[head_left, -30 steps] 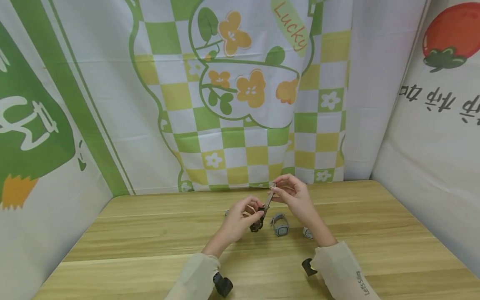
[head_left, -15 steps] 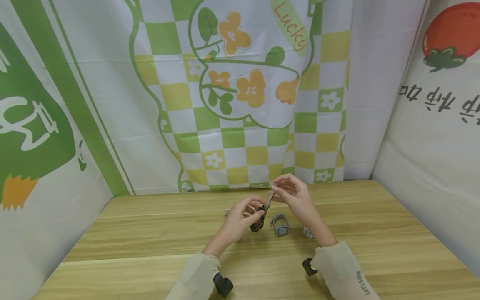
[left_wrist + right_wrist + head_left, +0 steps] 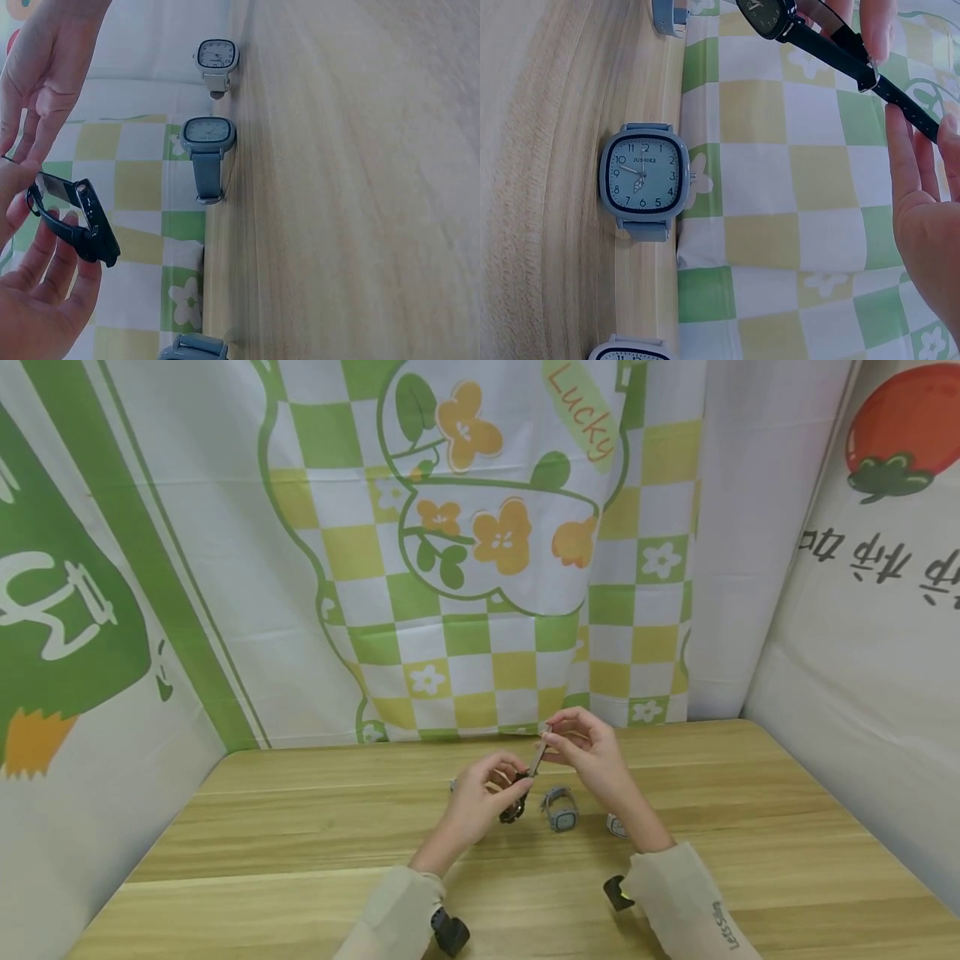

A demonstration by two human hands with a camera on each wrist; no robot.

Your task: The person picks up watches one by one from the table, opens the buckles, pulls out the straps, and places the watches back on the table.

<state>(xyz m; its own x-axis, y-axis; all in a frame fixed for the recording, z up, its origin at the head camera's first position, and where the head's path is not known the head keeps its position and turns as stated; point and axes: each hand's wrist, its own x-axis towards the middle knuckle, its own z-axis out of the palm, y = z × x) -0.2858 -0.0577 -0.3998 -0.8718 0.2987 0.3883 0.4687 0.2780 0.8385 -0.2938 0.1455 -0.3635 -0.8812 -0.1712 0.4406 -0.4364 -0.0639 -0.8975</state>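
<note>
A black wristwatch [image 3: 513,812] is held up over the table between both hands. My left hand [image 3: 476,793] grips it near the case, thumb and fingers around the buckle end of the strap. Up and to the right, my right hand [image 3: 596,756] pinches the far tip of the black strap [image 3: 904,103] between thumb and fingers. In the right wrist view the strap passes through its buckle [image 3: 870,77], and the dark dial is cut off by the top edge. A blue-grey square watch [image 3: 643,176] stands on the table beneath the hands.
A white square watch [image 3: 217,64] stands to the right, partly behind the right forearm in the head view. Another blue-grey watch [image 3: 193,349] is at the left, mostly hidden by the left hand. The wooden table [image 3: 300,827] meets a checked cloth [image 3: 472,668] behind.
My left hand and the watch case have tilted slightly, with the left wrist shifting a little to the right. The right hand keeps its pinch on the strap tip.
</note>
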